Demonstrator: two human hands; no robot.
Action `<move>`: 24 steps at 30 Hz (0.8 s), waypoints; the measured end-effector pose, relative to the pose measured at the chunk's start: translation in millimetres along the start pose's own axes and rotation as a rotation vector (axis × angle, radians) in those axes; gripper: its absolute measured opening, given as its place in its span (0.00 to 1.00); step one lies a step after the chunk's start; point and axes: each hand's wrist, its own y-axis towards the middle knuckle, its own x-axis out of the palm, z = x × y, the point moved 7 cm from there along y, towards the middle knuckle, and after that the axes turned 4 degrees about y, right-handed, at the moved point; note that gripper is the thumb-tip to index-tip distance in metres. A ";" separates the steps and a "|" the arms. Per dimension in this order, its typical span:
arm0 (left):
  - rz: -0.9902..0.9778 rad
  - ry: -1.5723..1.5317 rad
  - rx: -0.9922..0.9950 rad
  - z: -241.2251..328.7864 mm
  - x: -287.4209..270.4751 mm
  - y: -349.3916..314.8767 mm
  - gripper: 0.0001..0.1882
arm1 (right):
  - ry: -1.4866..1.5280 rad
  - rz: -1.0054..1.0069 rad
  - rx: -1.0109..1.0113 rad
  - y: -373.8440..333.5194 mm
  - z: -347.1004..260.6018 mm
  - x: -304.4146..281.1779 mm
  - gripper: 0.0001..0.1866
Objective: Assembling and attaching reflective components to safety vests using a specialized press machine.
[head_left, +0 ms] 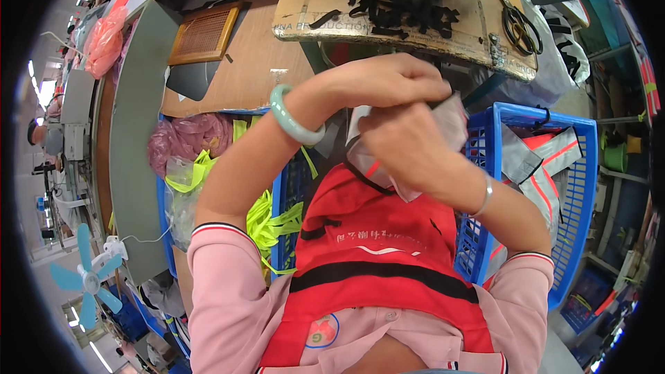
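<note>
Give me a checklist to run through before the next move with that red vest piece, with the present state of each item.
1. Both hands on the fabric: left hand and right hand grip the grey piece: ok.
2. Red vest spread on the lap: ok.
3. Blue crate beside the right arm: ok.
4. Scissors on the board: ok.
5. Seam alignment under the hands: cannot tell.

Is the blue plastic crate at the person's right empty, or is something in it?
Not empty. The blue plastic lattice crate holds folded grey fabric with orange-red strips, lying inside against its wall. How full it is below that cannot be told.
</note>
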 end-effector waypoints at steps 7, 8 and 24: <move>0.398 0.153 0.239 2.4 6.5 -44.9 0.29 | 0.943 0.226 0.415 -47.5 102.6 -27.6 0.09; 0.427 0.213 0.218 2.3 9.1 -41.7 0.24 | 1.221 0.228 0.458 -49.5 107.1 -24.9 0.10; 0.309 0.489 -0.009 31.7 -84.5 16.1 0.14 | 0.715 0.263 0.579 -27.2 177.4 -43.9 0.16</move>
